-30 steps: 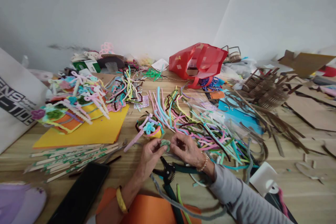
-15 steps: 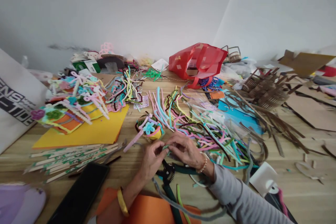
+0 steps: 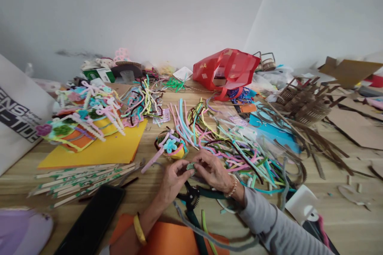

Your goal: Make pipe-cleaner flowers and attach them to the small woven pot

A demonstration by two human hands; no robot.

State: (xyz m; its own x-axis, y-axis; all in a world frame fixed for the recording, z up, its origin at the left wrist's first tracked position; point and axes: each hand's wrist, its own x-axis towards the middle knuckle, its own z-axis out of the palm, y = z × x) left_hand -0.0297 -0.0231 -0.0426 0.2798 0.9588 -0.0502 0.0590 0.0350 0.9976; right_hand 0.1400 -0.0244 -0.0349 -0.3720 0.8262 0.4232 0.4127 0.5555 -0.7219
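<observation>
My left hand (image 3: 174,179) and my right hand (image 3: 211,170) meet at the middle of the table, fingers pinched together. Between their fingertips is a small pale-green piece of pipe cleaner (image 3: 190,165), partly covered by the fingers. Just under the hands lie dark-green-handled pliers (image 3: 191,198), their handles spread apart. Beyond my left hand stands a small yellow pot with a blue pipe-cleaner flower (image 3: 170,146). A grey pipe cleaner (image 3: 215,239) curves across the orange sheet (image 3: 167,239) near my wrists.
Loose coloured pipe cleaners (image 3: 236,147) spread to the right. At left are wrapped sticks (image 3: 83,179), a black phone (image 3: 92,219) and yellow sheets (image 3: 119,151) under finished flower pieces (image 3: 86,115). A red bag (image 3: 209,69) and brown woven baskets (image 3: 305,101) stand farther back.
The fingers have shifted slightly around the green piece, so more of it shows between the fingertips. Both hands stay in nearly the same place.
</observation>
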